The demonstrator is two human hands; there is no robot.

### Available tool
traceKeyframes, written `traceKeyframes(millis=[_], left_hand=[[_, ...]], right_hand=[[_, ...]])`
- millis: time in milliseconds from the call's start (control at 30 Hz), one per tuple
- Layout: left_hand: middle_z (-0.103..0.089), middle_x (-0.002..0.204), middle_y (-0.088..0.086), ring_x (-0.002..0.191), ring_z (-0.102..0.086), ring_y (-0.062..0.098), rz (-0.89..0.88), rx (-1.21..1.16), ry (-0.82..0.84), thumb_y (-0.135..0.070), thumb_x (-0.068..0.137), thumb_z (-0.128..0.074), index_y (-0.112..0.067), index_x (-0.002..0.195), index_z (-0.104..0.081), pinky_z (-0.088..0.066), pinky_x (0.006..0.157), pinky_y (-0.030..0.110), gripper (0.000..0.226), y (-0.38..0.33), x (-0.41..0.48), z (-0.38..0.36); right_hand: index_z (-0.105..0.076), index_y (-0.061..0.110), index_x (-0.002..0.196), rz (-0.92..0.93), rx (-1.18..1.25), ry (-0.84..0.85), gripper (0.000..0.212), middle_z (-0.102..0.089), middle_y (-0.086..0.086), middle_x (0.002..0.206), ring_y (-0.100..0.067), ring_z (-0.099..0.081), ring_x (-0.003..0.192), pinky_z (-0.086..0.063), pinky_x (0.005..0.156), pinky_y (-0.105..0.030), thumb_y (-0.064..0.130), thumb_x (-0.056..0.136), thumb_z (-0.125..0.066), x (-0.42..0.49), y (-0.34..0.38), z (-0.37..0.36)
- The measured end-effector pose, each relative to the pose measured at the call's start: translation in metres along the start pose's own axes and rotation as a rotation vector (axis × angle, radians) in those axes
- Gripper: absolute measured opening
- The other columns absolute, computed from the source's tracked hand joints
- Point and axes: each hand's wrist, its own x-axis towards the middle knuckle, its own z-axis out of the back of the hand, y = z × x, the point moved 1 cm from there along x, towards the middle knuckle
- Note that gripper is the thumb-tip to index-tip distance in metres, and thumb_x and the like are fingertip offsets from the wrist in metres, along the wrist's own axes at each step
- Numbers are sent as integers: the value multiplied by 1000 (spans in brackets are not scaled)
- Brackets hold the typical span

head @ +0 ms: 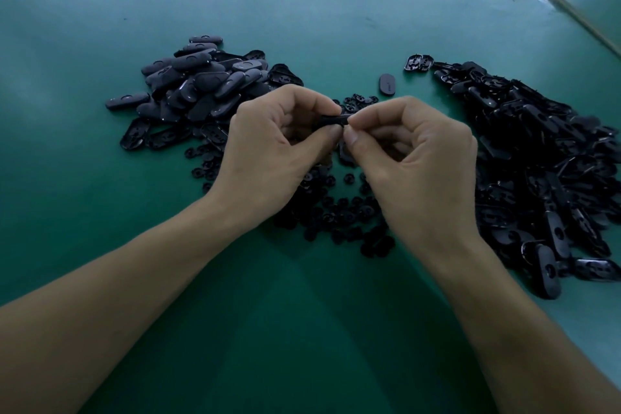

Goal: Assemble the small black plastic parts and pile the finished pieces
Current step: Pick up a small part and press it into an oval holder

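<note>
Small black part [331, 120] was pinched over mid-table, left hand [268, 148] and right hand [413, 158] both clamped on it, round pieces [336, 212] lay scattered beneath, left heap [198, 84] and right heap [544, 161] flanked close, green table [100, 10] ran wide beyond, table edge [578, 15] at upper right.

one head cam, wide-angle, worn above the near side of the bench [100, 10], facing forward and down, close in, left hand [268, 148] and right hand [416, 158] mid-frame, bench edge crossing top-right corner of frame
</note>
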Motion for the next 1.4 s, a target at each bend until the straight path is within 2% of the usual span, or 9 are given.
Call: traceKeyframes(millis=[200,267,400,500,633,867,1100,1267,1400], left_hand=[[-74,79,-12,72,-69,3,17,-25,44,2,85,-74,-23,91,-67,-56,68,20,26,-1,0,0],[-75,79,-10,73,-70,5,24,-43,57,1,85,-74,-22,92,-68,-57,68,21,25,-1,-1,1],[-76,80,-1,71,-73,10,59,-99,59,-5,82,-76,-20,95,-69,-59,69,25,21,-1,-1,1],[-76,81,1,72,-73,12,66,-110,45,-5,81,-78,-19,96,-70,-59,69,25,22,-1,-1,1],[-76,79,-2,72,-72,11,67,-98,49,1,82,-79,-18,95,-71,-59,68,23,24,-2,-1,1],[-75,74,-9,68,-72,7,74,-60,51,2,79,-80,-18,93,-72,-58,68,18,26,-4,0,0],[-76,76,-9,70,-72,7,70,-56,1,-1,77,-83,-20,91,-74,-59,69,20,26,-3,0,2],[-77,78,-2,66,-73,12,58,-56,-11,3,77,-82,-18,88,-74,-58,64,19,25,-1,-1,1],[-75,74,5,61,-70,15,48,-90,-12,5,82,-76,-14,96,-72,-60,64,27,24,-1,-1,0]], right_hand=[[-70,34,100,-29,-39,84,26,-72,9,93,-9,-69,84,-58,75,-28,13,85,-76,5,-7,6],[-71,33,101,-56,15,139,27,-74,11,91,-9,-72,85,-59,79,-31,10,87,-74,6,-9,7],[-72,29,93,-97,117,164,28,-75,11,79,-3,-72,76,-56,76,-18,3,85,-76,10,-12,12],[-73,25,93,-113,127,166,23,-75,9,79,-4,-72,76,-55,74,-16,5,85,-77,10,-14,13],[-73,23,96,-149,98,209,17,-76,7,81,-8,-73,77,-58,75,-23,9,88,-75,10,-15,14],[-71,22,88,-156,-11,240,7,-75,5,79,-12,-70,73,-59,72,-42,16,90,-70,10,-14,13],[-74,22,89,-173,48,223,8,-75,2,79,-17,-73,76,-60,74,-46,14,89,-72,11,-13,13],[-76,26,90,-138,48,220,15,-75,7,78,-11,-72,73,-61,72,-35,11,88,-73,10,-13,13],[-77,26,94,-146,-12,111,14,-74,8,75,-7,-70,70,-56,67,-26,17,93,-66,11,-16,13]])
